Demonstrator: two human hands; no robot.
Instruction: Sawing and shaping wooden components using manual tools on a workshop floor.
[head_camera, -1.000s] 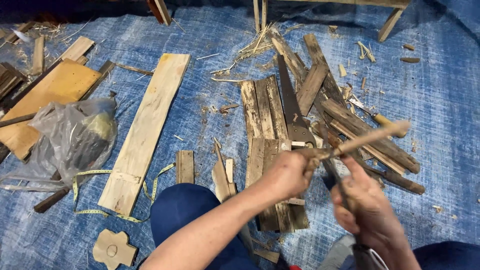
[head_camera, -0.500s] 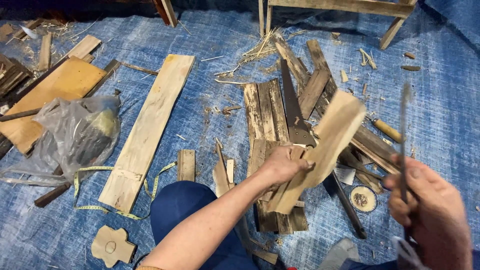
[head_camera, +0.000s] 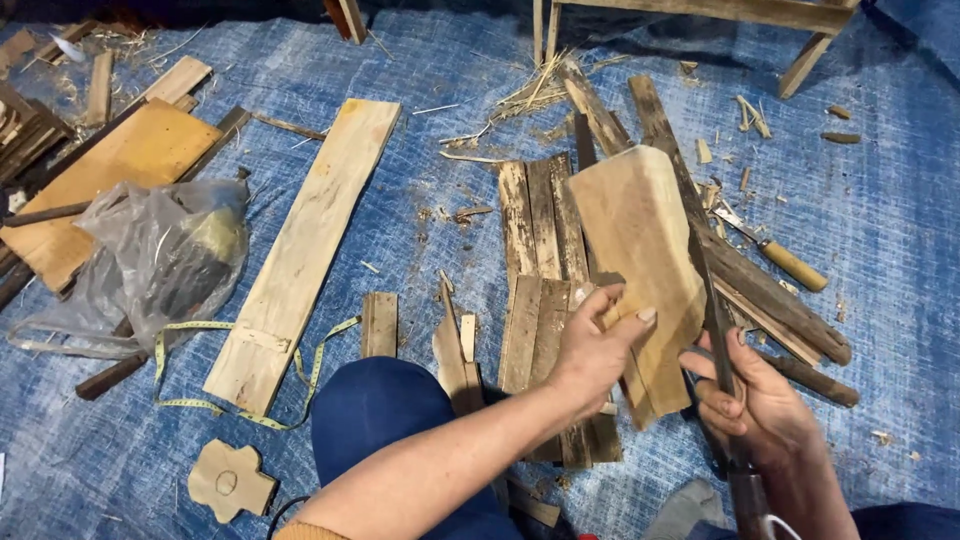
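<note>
My left hand (head_camera: 592, 345) grips the lower left edge of a pale, flat piece of wood (head_camera: 640, 250) and holds it up with its broad face toward me. My right hand (head_camera: 762, 405) is closed on the handle of a long dark blade (head_camera: 708, 285), a machete-like knife, whose edge lies along the right side of that piece. Under both hands lie several dark weathered slats (head_camera: 540, 240) on the blue tarp (head_camera: 880, 230). My knee in blue trousers (head_camera: 375, 410) is just left of my forearm.
A long pale plank (head_camera: 305, 240) lies to the left, with a yellow tape measure (head_camera: 175, 350) by its near end. A clear plastic bag (head_camera: 165, 255) and an orange board (head_camera: 110, 175) sit farther left. A wooden-handled tool (head_camera: 785, 260) lies right; a small cut-out shape (head_camera: 230, 480) is near my knee.
The wood piece has turned from edge-on to showing its broad face. My right hand with the blade came in from the right and now rests against the piece's right side.
</note>
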